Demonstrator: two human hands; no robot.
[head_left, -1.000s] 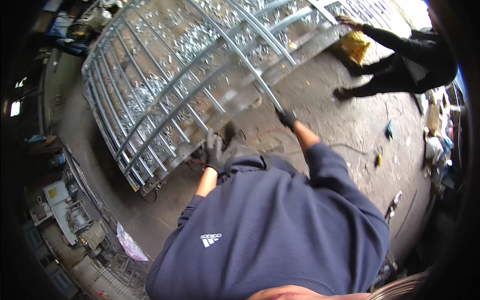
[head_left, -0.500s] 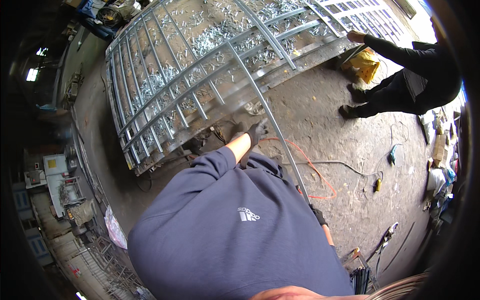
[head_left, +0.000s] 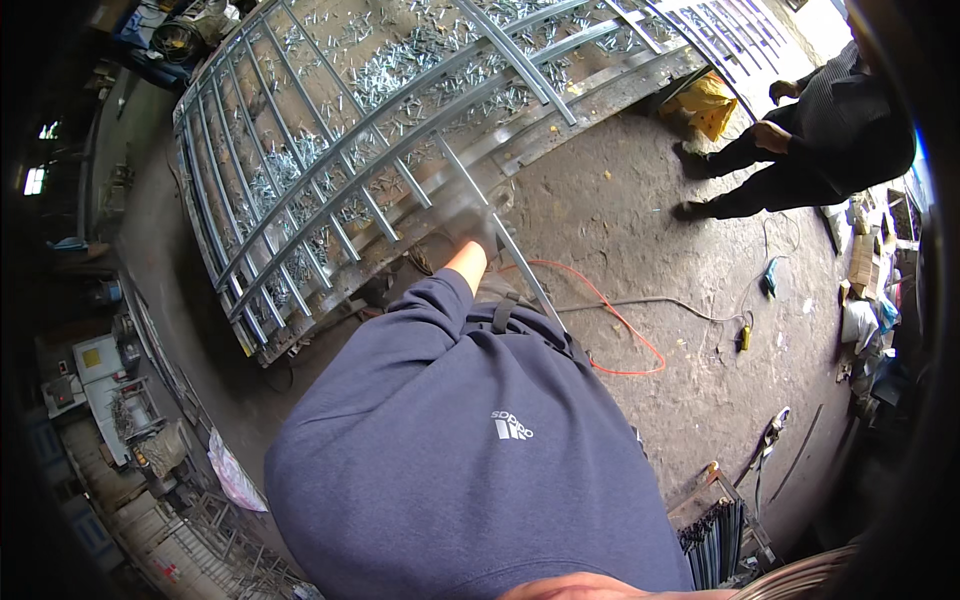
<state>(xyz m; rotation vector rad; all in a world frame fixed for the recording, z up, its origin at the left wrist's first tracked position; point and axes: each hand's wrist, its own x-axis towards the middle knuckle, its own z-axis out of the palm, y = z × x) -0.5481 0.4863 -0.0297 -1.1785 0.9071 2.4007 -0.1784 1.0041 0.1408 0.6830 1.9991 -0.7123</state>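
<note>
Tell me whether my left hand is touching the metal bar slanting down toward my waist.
Cannot tell: in the head view, your left hand overlaps the metal bar, but motion blur hides any contact or gap.

Concrete floor (head_left: 640,230), worn and stained. One red-orange hose (head_left: 640,335), looped on it. One dark cable (head_left: 670,303), running rightward, a yellow fitting (head_left: 745,338) near its end. One small blue item (head_left: 769,278), kind unclear, lying just above that fitting. One yellow sack (head_left: 710,107), crumpled, near the feet of a co-worker (head_left: 845,145) in dark clothing, standing. Right edge: cardboard box (head_left: 861,265); white bag (head_left: 858,324) among mixed clutter. Lower right: bundle of dark rods (head_left: 715,545), in a stand. Lower left: pinkish-white plastic bag (head_left: 234,478). Left: pale cabinet (head_left: 98,360), yellow patch on top.
</note>
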